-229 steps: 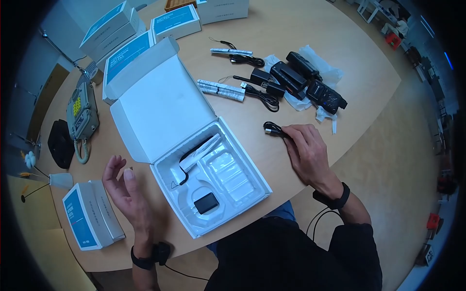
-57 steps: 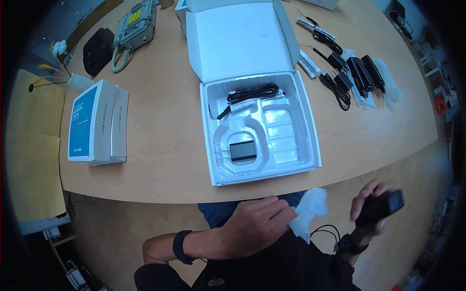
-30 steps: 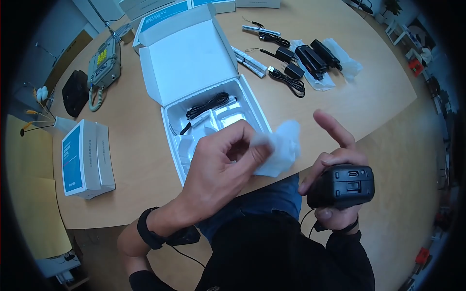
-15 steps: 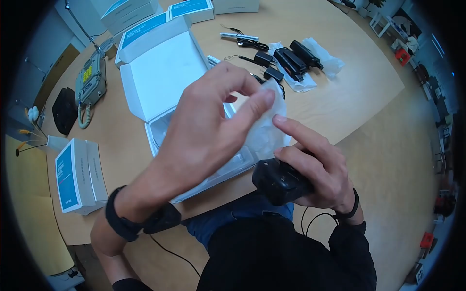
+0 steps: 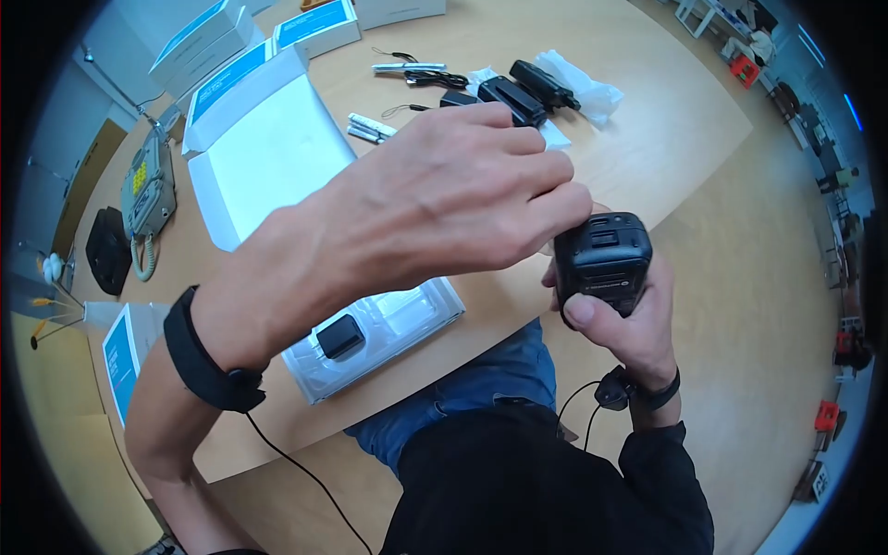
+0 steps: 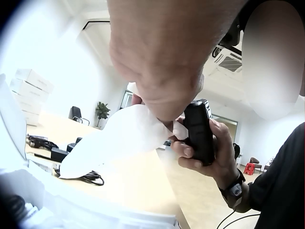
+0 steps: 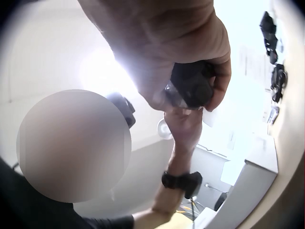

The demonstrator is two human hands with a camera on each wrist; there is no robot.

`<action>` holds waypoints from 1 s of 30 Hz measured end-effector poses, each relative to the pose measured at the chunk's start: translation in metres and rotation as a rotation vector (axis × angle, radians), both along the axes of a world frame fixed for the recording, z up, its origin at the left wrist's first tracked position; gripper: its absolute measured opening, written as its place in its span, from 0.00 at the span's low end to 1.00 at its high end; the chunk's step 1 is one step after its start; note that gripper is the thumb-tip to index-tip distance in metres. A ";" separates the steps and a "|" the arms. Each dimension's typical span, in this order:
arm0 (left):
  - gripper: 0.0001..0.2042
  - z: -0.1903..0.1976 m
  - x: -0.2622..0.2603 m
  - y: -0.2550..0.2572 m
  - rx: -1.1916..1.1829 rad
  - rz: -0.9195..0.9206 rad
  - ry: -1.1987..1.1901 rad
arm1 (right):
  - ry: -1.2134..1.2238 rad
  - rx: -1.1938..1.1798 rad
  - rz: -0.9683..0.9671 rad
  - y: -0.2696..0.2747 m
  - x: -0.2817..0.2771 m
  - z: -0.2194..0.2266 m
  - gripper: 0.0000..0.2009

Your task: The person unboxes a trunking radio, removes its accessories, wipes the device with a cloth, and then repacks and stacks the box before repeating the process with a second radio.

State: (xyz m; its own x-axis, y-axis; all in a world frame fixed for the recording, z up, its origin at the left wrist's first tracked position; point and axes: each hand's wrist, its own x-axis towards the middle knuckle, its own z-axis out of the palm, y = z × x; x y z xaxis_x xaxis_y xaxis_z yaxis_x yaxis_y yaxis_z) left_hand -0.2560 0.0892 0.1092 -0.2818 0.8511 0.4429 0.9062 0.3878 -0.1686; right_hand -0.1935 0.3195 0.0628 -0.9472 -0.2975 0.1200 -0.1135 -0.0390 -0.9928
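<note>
My right hand [image 5: 647, 319] holds a black walkie-talkie [image 5: 606, 250] upright past the table's front edge, its thumb along the near side. Over it reaches my left hand [image 5: 481, 190], knuckles up and fingers curled, fingertips right at the device's side. A thin white wrapping sheet [image 6: 114, 138] hangs from the left fingers in the left wrist view; the head view hides it behind that hand. Under the left forearm lies an opened white box [image 5: 435, 324] with a moulded tray, where a black charger block [image 5: 340, 337] sits. The forearm covers the tray's back part.
Two more walkie-talkies [image 5: 541, 85] lie on white wrapping [image 5: 592, 92] at the back, near cables [image 5: 435, 80] and rolled paper [image 5: 370, 128]. Blue-and-white boxes [image 5: 208, 42] stack at the back left. A desk phone [image 5: 148, 190] and black pouch [image 5: 108, 250] stand left.
The coiled cable went from my right hand into the tray, and one walkie-talkie was lifted off the table. In the last second, my left hand has swung rightward, up to the walkie-talkie.
</note>
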 end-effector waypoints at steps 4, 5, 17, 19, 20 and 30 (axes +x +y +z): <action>0.07 -0.017 0.002 -0.001 -0.002 -0.014 0.033 | -0.135 -0.106 0.247 0.004 -0.001 -0.015 0.32; 0.10 -0.024 0.002 0.000 0.021 -0.035 -0.005 | -0.105 -0.017 0.215 -0.001 0.001 -0.017 0.32; 0.11 -0.056 0.080 -0.012 0.481 0.443 -0.667 | -0.214 -0.352 0.082 -0.016 0.002 -0.055 0.32; 0.10 -0.056 0.089 -0.010 0.175 0.397 -0.301 | -0.264 -0.361 0.083 -0.016 0.003 -0.054 0.32; 0.10 -0.054 0.089 -0.011 0.176 0.402 -0.303 | -0.309 -0.371 0.089 -0.016 0.003 -0.053 0.33; 0.17 -0.054 0.060 -0.013 0.343 0.350 -0.301 | 0.336 0.237 0.161 0.001 0.001 -0.024 0.28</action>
